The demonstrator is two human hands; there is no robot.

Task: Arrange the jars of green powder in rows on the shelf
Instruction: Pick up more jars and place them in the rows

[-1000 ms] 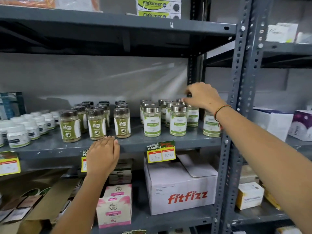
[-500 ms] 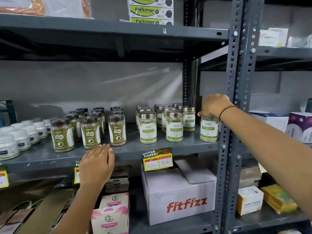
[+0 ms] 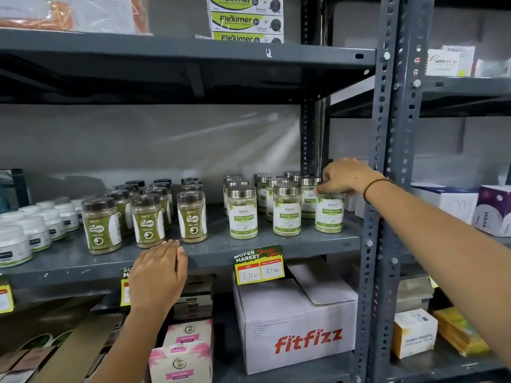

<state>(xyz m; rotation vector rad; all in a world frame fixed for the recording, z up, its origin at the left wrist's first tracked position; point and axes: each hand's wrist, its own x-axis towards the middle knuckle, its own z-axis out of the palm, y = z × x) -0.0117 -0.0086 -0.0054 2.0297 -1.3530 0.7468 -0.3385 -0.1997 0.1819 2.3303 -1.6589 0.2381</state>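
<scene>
The right hand [image 3: 343, 176] reached in over the grey metal shelf [image 3: 276, 246] and closed its fingertips round the silver lid of a clear plastic jar of pale green powder with a white and green label [image 3: 329, 212]. That jar stood upright at the right end of the front row, directly under the hand and close to the grey perforated upright post [image 3: 383, 161]. Two matching silver-lidded jars of green powder [image 3: 265, 210] stood to its left in the same front row, each apart from its neighbour, and further ones of the kind were ranked behind them toward the back. The left hand [image 3: 159, 277] lay flat, fingers together and extended, holding nothing, its fingertips on the front lip of the shelf just before the brown-lidded jars of olive powder with dark green labels [image 3: 146, 217]. Those jars filled the middle of the shelf in rows, well apart from the gripped jar. White squat tubs [image 3: 33, 230] sat further left. A yellow price tag [image 3: 260, 265] hung from the shelf edge, above a white cardboard box with red lettering [image 3: 298, 327].
</scene>
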